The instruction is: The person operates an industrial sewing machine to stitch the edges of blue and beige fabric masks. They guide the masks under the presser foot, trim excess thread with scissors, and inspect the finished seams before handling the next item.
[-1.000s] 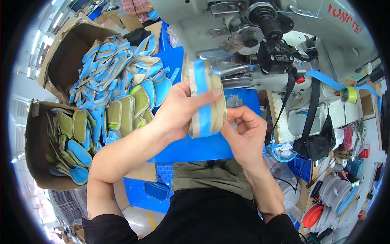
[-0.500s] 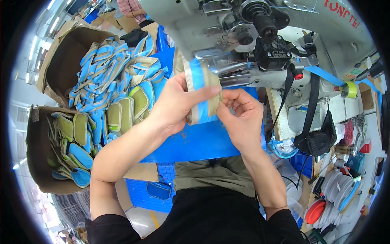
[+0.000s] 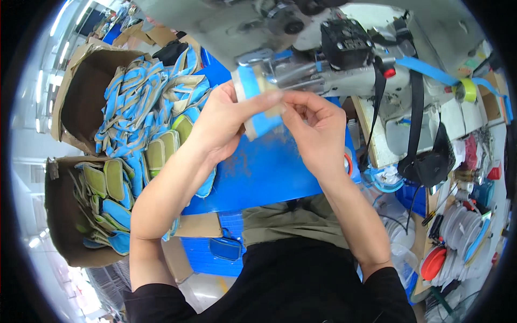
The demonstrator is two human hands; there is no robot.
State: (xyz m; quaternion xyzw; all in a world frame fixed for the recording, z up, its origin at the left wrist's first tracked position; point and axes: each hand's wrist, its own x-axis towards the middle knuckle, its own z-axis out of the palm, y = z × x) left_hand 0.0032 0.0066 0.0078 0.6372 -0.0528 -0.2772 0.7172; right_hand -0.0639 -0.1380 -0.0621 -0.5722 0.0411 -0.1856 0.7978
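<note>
Above the blue work surface [image 3: 258, 172] I hold a blue, beige and white striped fabric band [image 3: 264, 123], curved and slightly blurred. My left hand [image 3: 218, 121] is closed on its left side, the thumb stretched across the front. At the right edge my right hand [image 3: 319, 126] pinches the fabric between thumb and curled fingers, its fingertips close to my left thumb tip. Just beyond the band is the metal arm of a sewing machine [image 3: 344, 81]. Whether the band touches that arm I cannot tell.
On the left, a heap of blue and beige bands [image 3: 134, 102] spills from a cardboard box [image 3: 81, 89]. A nearer box [image 3: 64, 237] holds green and blue padded pieces [image 3: 114, 180]. Blue tape [image 3: 431, 70] runs past a yellow roll [image 3: 466, 90] on the right. Black straps hang there.
My view has shifted and tilted. Both hands and the band sit a little higher and further left in it, and the band is turned more. Both hands keep their grip.
</note>
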